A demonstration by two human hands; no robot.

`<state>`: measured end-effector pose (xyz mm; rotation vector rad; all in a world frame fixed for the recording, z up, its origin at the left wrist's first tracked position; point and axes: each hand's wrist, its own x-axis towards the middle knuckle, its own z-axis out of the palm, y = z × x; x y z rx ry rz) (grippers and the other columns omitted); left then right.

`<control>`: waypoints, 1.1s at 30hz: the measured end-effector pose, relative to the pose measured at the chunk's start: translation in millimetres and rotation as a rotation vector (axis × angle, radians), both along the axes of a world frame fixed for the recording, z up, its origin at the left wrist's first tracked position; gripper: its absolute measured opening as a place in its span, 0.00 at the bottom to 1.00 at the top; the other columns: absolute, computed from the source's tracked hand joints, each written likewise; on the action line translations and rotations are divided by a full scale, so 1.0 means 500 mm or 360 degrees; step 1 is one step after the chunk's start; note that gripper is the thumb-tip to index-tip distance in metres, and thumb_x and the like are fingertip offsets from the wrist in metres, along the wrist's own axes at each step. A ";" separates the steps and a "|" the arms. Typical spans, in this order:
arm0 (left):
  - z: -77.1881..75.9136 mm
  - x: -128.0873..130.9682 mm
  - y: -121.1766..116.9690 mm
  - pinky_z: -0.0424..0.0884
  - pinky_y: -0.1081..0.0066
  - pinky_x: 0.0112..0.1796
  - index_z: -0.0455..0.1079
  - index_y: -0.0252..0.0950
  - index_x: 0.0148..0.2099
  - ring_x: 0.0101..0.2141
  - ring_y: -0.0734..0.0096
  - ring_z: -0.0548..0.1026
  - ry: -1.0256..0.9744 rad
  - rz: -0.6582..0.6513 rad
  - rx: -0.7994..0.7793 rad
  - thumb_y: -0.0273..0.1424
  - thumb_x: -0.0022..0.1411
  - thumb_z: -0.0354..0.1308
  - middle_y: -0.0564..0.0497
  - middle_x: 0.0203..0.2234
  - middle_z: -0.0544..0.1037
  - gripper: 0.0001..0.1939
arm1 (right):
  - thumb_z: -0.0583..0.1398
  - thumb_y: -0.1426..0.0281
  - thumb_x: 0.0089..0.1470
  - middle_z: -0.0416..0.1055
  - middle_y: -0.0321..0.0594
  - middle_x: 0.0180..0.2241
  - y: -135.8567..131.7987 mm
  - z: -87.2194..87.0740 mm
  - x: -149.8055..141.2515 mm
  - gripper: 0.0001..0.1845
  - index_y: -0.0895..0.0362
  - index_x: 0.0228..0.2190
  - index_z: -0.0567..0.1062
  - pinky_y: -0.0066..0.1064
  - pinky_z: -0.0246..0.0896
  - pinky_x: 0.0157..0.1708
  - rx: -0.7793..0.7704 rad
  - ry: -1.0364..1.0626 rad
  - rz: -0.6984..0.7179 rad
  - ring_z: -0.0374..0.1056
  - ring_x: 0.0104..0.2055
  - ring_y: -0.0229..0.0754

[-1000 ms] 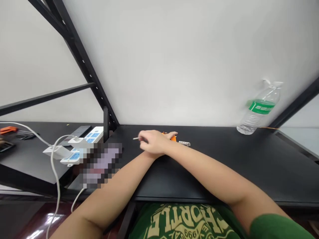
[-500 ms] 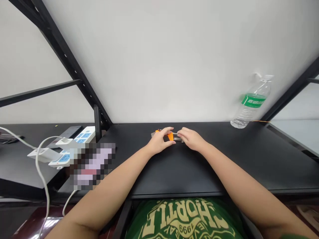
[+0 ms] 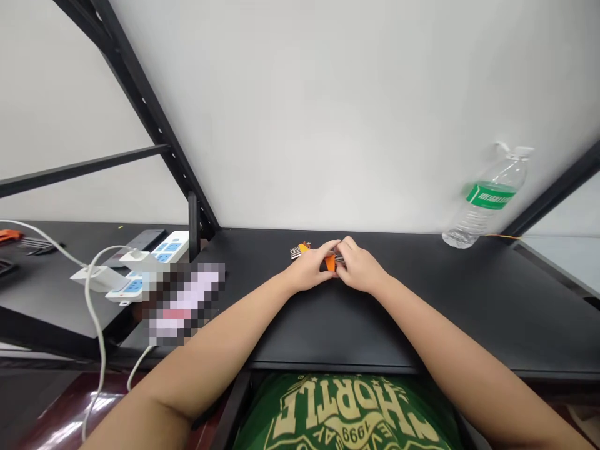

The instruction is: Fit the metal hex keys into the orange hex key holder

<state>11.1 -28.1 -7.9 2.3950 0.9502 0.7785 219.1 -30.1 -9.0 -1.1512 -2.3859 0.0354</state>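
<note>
Both hands meet over the black tabletop [image 3: 323, 331], fingertips close together. Between them is an orange holder [image 3: 330, 263] with thin metal rods, which looks like part of a hex key set. My left hand [image 3: 307, 270] is closed around this orange piece, thumb below and fingers above. My right hand [image 3: 360, 265] is closed over the rods at the holder's right side, its fingertips pinching there; the rod ends are mostly hidden. Past my left knuckles lies a second orange piece [image 3: 304, 248], with several parallel metal rods [image 3: 295, 252] sticking out to the left.
A clear water bottle [image 3: 490, 195] stands at the back right against the wall. On the left are a white power strip [image 3: 169, 250] with plugs, a white cable [image 3: 96, 319], a blurred-out flat object [image 3: 187, 303] and a dark phone-like slab [image 3: 140, 242]. Black rack posts [image 3: 154, 119] flank the table.
My right hand has come in against my left, covering the rods that showed between them. The view has shifted slightly left, so more of the left table shows.
</note>
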 end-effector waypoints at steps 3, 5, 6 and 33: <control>-0.001 0.001 -0.001 0.67 0.62 0.58 0.48 0.44 0.72 0.58 0.60 0.73 -0.0047 0.0007 -0.0015 0.31 0.62 0.61 0.45 0.59 0.74 0.41 | 0.55 0.78 0.50 0.64 0.43 0.42 0.001 -0.007 -0.015 0.18 0.55 0.44 0.65 0.32 0.58 0.30 -0.0160 0.0236 0.0121 0.64 0.33 0.41; -0.005 -0.002 0.001 0.68 0.61 0.58 0.48 0.44 0.72 0.57 0.60 0.73 -0.0048 0.0044 -0.0031 0.32 0.62 0.62 0.46 0.58 0.75 0.41 | 0.55 0.77 0.49 0.64 0.40 0.41 0.010 -0.012 -0.013 0.16 0.54 0.42 0.64 0.31 0.59 0.30 -0.0239 0.0353 0.0128 0.64 0.33 0.40; -0.008 -0.004 0.004 0.69 0.61 0.57 0.49 0.44 0.72 0.56 0.60 0.74 -0.0046 0.0079 -0.0031 0.34 0.62 0.63 0.46 0.56 0.76 0.41 | 0.56 0.76 0.50 0.65 0.39 0.40 0.017 -0.014 -0.007 0.14 0.54 0.41 0.65 0.31 0.59 0.30 -0.0250 0.0387 0.0087 0.63 0.32 0.39; -0.020 -0.021 0.028 0.73 0.61 0.53 0.67 0.40 0.63 0.49 0.61 0.77 -0.0047 0.0307 0.0158 0.38 0.60 0.66 0.46 0.50 0.78 0.30 | 0.58 0.74 0.58 0.74 0.36 0.35 0.049 0.003 0.095 0.09 0.54 0.38 0.78 0.27 0.64 0.32 -0.0748 0.0437 -0.0023 0.69 0.29 0.34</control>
